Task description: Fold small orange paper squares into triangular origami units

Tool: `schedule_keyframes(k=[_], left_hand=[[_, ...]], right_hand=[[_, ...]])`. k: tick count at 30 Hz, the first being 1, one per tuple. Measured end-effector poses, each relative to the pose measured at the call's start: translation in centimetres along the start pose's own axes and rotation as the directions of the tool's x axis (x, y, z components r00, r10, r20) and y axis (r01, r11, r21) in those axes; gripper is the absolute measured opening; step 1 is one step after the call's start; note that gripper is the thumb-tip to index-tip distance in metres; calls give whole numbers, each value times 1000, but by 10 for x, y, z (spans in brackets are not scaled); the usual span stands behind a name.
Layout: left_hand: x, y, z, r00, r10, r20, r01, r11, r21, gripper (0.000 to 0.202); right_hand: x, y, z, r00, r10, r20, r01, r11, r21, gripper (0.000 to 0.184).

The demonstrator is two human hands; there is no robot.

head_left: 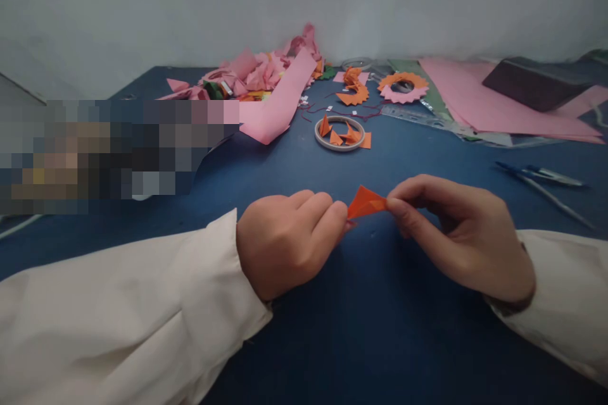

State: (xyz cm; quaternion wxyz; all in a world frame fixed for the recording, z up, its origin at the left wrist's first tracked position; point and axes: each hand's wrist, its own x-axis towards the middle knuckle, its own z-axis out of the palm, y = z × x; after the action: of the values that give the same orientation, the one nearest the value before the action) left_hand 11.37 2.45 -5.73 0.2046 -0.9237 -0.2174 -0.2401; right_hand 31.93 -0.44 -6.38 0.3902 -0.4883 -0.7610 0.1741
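Note:
A small folded piece of orange paper [367,202] is stretched between my two hands, above the blue table [361,329]. My left hand [294,240] is closed on its left end, the fingertips partly hidden behind the knuckles. Thumb and forefinger of my right hand [460,234] pinch its right corner. Beyond the hands a white ring [341,147], like a tape roll, lies flat with several folded orange pieces [335,138] inside it. A small orange paper square [367,140] shows at the ring's right edge.
Pink paper scraps [256,73] are heaped at the back left. An orange-and-pink folded paper ring [403,87] and a curved orange chain [354,87] lie at the back. Right of them are a clear ruler [422,121], pink sheets [503,107], a dark case [536,83] and pens [553,176].

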Motion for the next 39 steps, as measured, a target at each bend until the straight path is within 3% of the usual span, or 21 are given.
schedule_keyframes(k=[16, 20, 25, 30, 39], left_hand=[[-1, 1, 1, 1000, 10, -1, -10, 1000, -29, 23], [-2, 1, 3, 997, -78, 7, 78, 990, -114, 23], [-2, 2, 1, 970, -210, 125, 241, 904, -352, 21], [2, 5, -4, 931, -346, 119, 358, 789, -500, 11], [8, -1, -4, 825, -548, 141, 512, 617, -597, 8]], right_hand=[[-1, -1, -2, 1000, -23, -9, 23, 999, -22, 8], [0, -1, -1, 1000, -23, -8, 22, 1000, -21, 8], [-1, 0, -1, 999, -33, -16, 33, 999, -19, 8], [-1, 1, -1, 999, -41, -18, 41, 999, -5, 8], [1, 1, 0, 998, -52, -20, 52, 998, -21, 7]])
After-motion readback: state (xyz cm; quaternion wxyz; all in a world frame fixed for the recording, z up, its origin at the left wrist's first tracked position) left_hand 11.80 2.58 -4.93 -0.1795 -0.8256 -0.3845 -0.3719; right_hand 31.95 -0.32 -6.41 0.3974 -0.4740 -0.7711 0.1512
